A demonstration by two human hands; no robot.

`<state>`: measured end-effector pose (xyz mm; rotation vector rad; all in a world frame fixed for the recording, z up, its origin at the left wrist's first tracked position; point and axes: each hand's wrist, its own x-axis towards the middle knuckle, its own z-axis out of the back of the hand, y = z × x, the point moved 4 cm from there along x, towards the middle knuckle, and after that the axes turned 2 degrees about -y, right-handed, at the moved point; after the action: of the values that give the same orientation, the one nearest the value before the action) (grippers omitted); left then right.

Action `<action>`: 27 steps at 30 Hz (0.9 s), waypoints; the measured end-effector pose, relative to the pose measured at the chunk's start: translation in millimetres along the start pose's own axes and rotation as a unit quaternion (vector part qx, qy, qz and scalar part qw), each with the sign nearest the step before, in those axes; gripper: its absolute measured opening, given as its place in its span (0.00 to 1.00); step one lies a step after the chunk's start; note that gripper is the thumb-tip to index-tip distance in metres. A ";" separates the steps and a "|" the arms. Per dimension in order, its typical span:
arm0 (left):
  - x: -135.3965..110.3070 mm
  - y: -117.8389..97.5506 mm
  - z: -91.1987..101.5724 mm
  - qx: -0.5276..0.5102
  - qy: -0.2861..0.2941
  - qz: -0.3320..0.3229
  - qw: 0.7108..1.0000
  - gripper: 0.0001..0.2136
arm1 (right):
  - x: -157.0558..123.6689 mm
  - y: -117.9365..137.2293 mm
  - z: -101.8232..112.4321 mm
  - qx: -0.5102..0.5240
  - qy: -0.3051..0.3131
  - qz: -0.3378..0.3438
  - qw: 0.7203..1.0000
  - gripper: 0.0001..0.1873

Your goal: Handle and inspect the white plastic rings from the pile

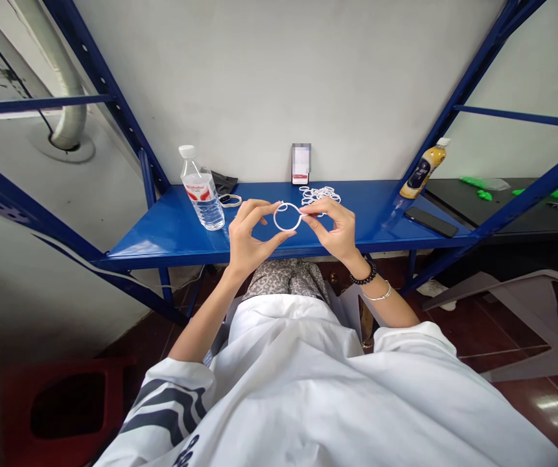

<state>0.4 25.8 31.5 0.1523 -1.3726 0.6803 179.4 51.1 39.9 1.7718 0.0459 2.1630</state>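
A thin white ring (287, 230) is held up above the front edge of the blue table, its round opening facing me. My left hand (248, 237) grips its left side, with the thumb under the lower rim and the index finger at the top. A small loop shows at that fingertip. On the right, my right hand (337, 232) pinches the ring's edge between thumb and index finger. Behind my right hand lies a loose pile of similar white rings (321, 193), partly hidden by the fingers.
On the blue table (162, 227) stand a water bottle (203, 198) at left and a yellow drink bottle (424, 168) at right. A lit phone (301, 164) leans on the wall. A dark phone (431, 222) lies at right. A beige-rimmed band (231, 200) and black bag (224, 181) are near the water bottle.
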 end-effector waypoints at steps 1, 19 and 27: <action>-0.2 0.0 -0.3 0.000 0.001 0.001 1.000 0.19 | 0.2 0.1 0.4 0.004 -0.002 0.008 1.000 0.03; -6.1 48.2 -9.9 0.024 0.099 0.182 0.978 0.16 | -36.3 -141.0 3.7 -0.211 0.012 -0.242 0.947 0.08; -5.9 57.5 -8.6 0.012 0.112 0.204 0.972 0.11 | -71.5 -190.3 -9.4 -0.291 0.144 -0.304 0.896 0.17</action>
<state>-22.9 73.9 7.8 -0.1902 -1.1862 1.0243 227.9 211.8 -75.3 0.9280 0.0166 1.7048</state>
